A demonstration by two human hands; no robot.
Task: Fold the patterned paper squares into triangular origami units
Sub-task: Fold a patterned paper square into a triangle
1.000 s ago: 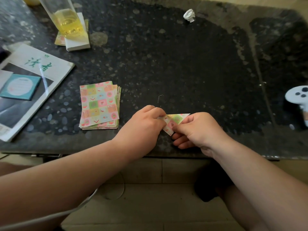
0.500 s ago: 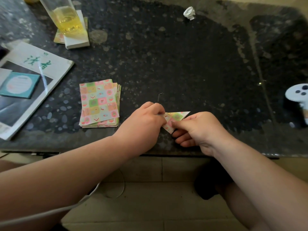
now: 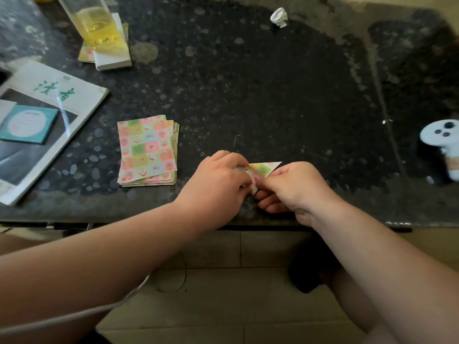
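Left hand (image 3: 218, 181) and right hand (image 3: 296, 187) pinch paper triangle (image 3: 263, 168) over dark speckled table (image 3: 273, 83).

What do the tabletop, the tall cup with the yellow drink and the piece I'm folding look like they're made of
Tabletop: probably polished stone or a stone-look top; dark, pebble-speckled, with a faint sheen.
Tall cup: clear glass or plastic, cannot tell which; the yellow drink shows through.
Folded piece: thin printed paper, matte, with a sharp point.
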